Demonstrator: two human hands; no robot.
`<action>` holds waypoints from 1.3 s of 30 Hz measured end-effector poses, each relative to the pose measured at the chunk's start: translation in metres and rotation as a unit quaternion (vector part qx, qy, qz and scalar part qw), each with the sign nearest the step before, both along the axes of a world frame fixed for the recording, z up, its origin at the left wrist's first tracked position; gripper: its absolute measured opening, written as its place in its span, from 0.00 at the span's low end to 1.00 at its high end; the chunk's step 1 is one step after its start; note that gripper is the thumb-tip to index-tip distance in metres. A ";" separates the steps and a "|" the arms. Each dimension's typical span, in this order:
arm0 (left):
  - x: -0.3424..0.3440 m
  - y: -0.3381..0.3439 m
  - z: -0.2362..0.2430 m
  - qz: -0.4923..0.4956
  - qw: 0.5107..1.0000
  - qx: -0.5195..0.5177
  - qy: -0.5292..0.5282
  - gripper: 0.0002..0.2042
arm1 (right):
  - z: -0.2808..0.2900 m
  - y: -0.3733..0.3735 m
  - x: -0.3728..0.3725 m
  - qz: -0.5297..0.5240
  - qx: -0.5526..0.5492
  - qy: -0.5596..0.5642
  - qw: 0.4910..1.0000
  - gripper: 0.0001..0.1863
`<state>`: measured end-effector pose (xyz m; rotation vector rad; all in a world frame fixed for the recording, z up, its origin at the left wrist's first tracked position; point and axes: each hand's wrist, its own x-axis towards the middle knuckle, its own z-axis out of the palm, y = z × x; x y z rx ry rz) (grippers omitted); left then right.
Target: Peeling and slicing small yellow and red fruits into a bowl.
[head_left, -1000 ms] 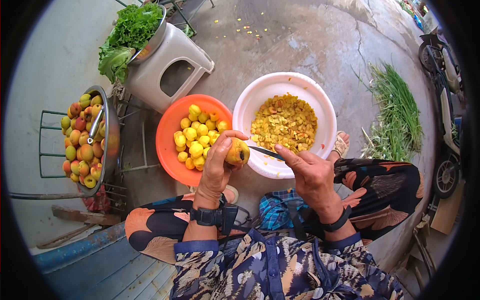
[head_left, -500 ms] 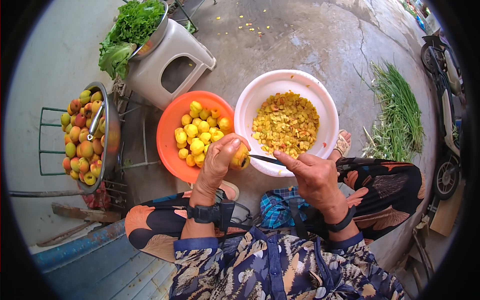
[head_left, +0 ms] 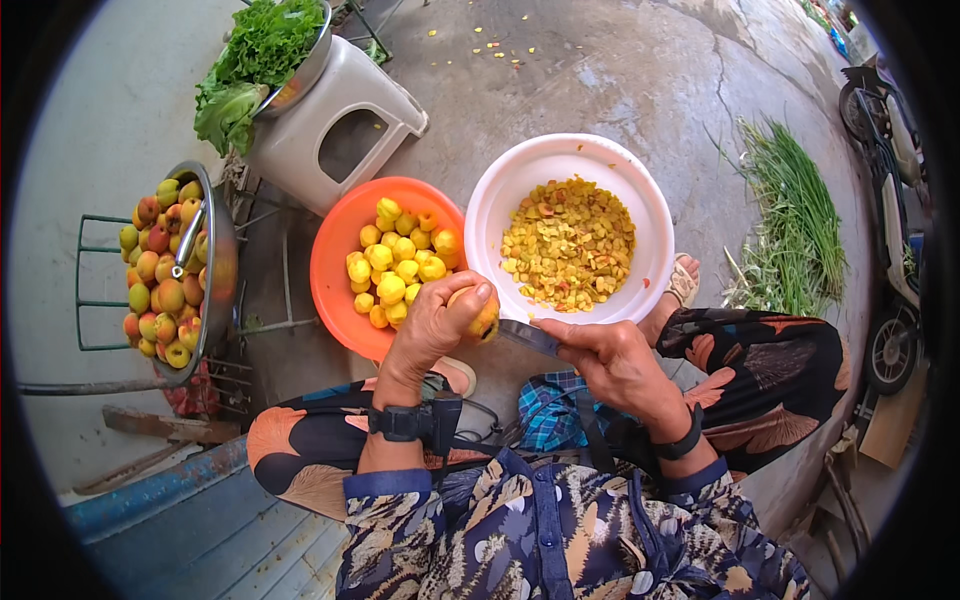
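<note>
My left hand (head_left: 428,322) is wrapped round a partly peeled yellow peach (head_left: 487,316), holding it above the near edges of two basins. My right hand (head_left: 622,368) grips a knife (head_left: 530,338), its dark flat blade reaching left with the tip close to or touching the peach; the handle is hidden in my fingers. Several peeled yellow peaches (head_left: 405,265) lie in the orange basin (head_left: 328,262) beyond my left hand. To its right, the pale pink-white basin (head_left: 655,235) holds a heap of small yellow peel pieces (head_left: 568,245).
At left, a metal bowl (head_left: 224,270) of unpeeled peaches (head_left: 165,290) has a metal-handled tool on it. Leafy lettuce (head_left: 265,50) sits in a bowl on a grey plastic stool (head_left: 330,110). Green onions (head_left: 795,220) lie on the floor at right, near a parked scooter (head_left: 895,200).
The knife has turned so its blade shows broader and its tip sits slightly lower. My right hand has shifted down a little. The left hand keeps hold of the peach.
</note>
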<state>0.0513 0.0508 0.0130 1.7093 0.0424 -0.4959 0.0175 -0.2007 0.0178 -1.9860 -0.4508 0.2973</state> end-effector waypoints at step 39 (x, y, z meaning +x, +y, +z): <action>0.006 -0.021 -0.030 0.177 0.895 -0.343 0.224 0.25 | -0.014 -0.001 0.001 -0.124 0.188 0.318 0.921 0.21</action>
